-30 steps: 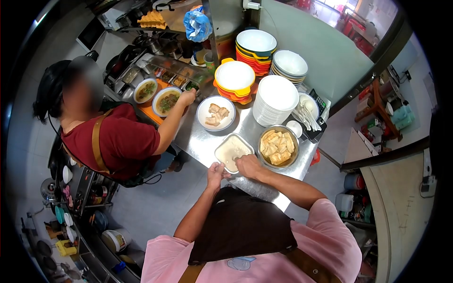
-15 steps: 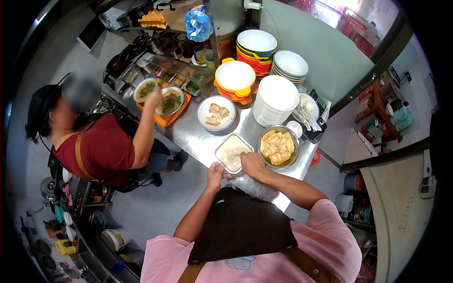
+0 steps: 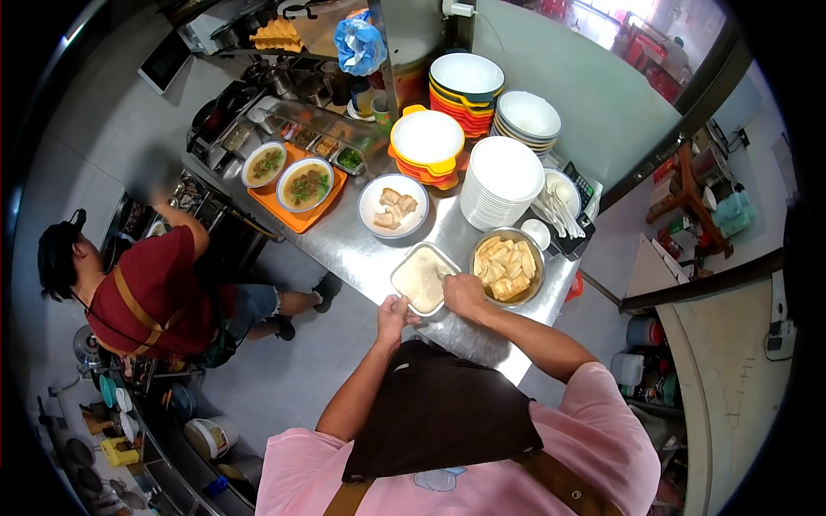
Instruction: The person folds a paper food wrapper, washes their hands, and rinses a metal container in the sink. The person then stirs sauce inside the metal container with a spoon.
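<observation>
A rectangular metal tray (image 3: 420, 277) of creamy white paste sits at the near edge of the steel counter. My left hand (image 3: 395, 318) grips its near left corner. Over the right rim, my right hand (image 3: 465, 295) is closed around a utensil, mostly hidden, whose end dips into the paste. Just right of that hand stands a metal bowl (image 3: 507, 267) of pale yellow, flat food pieces. Behind the tray is a white bowl (image 3: 393, 207) with several pieces of light brown food.
White bowls (image 3: 502, 182) and yellow-orange bowls (image 3: 427, 143) are stacked behind. An orange tray (image 3: 298, 220) holds two bowls of soup at the left, near topping containers. A co-worker in a red shirt (image 3: 146, 284) stands at the stove on the left.
The co-worker has moved left, away from the soup bowls, and now reaches toward the stove. My right hand has shifted slightly right at the tray; my left hand has stayed in place.
</observation>
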The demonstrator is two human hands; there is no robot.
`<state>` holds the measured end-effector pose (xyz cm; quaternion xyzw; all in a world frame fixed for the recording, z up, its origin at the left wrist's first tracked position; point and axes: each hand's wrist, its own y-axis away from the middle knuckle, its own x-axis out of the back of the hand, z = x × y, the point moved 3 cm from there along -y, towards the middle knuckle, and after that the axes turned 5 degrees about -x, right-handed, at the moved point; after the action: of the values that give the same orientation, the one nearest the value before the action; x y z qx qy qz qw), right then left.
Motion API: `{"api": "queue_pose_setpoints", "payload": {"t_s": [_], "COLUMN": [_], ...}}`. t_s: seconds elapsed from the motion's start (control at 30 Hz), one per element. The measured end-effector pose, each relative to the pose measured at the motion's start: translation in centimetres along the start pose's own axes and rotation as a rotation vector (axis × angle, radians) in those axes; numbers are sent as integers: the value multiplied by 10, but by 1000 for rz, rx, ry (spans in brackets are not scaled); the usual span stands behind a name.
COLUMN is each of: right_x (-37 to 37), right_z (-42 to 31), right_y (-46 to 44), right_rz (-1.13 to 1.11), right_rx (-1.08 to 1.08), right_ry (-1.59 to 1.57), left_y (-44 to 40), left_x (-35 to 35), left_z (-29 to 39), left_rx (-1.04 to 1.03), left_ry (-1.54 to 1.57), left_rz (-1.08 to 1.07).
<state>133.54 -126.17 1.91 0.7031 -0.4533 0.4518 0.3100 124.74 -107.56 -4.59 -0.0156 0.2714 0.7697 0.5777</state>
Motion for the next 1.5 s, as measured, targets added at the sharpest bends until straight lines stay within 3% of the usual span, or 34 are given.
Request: {"api": "queue_pose_setpoints", "payload": {"t_s": [0.2, 0.3, 0.5, 0.6, 1.0, 1.1, 1.2, 1.3, 1.5], "right_x": [9, 13, 23, 10, 22, 9, 8, 10, -4], "right_z": [-8, -16, -9, -6, -2, 1, 8, 1, 10], "right_y": [9, 14, 14, 16, 12, 13, 10, 11, 6], "right_rz": [-163, -213, -138, -180, -155, -260, -149, -228, -249], "right_rx": [129, 89, -196, -86, -252, -163, -291, -185, -211], "right_ry": [15, -34, -30, -1, -87, -27, -62, -39, 19], "left_y": [-2, -1, 3, 2, 1, 2, 2, 5, 4], "left_x": [1, 1, -2, -1, -1, -1, -2, -1, -1], "left_z": [-2, -1, 3, 2, 3, 3, 3, 5, 4], "left_rx": [3, 2, -3, 3, -3, -16, -3, -7, -7], "left_ry": [4, 12, 14, 9, -5, 12, -1, 21, -6], "left_rz": [-1, -13, -7, -9, 2, -4, 4, 3, -11]}}
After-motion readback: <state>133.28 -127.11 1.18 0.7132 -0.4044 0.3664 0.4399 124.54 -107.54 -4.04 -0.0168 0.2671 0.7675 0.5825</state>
